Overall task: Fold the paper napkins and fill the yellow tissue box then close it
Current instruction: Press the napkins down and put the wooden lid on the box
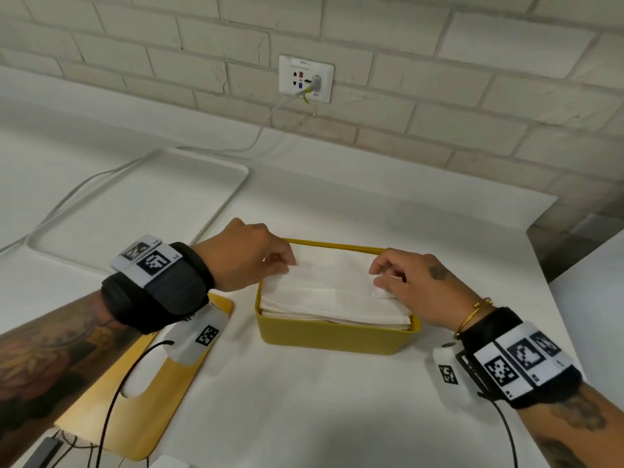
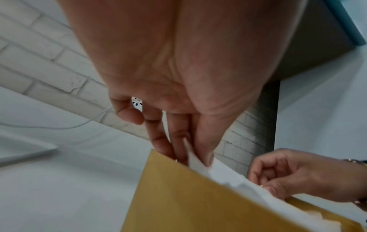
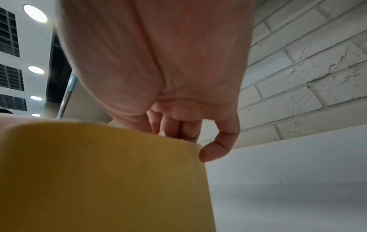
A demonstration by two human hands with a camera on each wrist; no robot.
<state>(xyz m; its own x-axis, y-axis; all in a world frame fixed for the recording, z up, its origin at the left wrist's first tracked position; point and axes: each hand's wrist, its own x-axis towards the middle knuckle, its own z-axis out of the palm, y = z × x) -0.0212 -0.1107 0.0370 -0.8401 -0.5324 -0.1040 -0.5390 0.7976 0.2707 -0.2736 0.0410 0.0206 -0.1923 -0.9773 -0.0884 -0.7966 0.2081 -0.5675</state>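
- The yellow tissue box (image 1: 332,336) stands open on the white worktop (image 1: 304,410), near its front edge, with its long axis from left to right before the person.
- A stack of folded paper napkins (image 1: 332,292) fills the box up to the rim, and the top layers rise a little above it.
- The left hand (image 1: 244,255) is at the left end of the box. In the left wrist view its thumb and fingers (image 2: 178,146) pinch the edge of the top napkin.
- The right hand (image 1: 417,287) is at the right end. Its thumb and forefinger pinch the right edge of the same napkin; the other fingers are curled.
- So the napkin lies between the two grips, along the box, and each hand holds the end nearer to it.
- The yellow lid (image 1: 162,383) lies flat on the worktop to the left of the box, near the front left corner, partly under the left forearm. The left hand is the nearer one to it.
- I judge that the next move is to press the napkin flat, and then the lid must travel to the right, long side parallel to the box.
- A white tray (image 1: 216,184) lies toward the back left, apart from the box.
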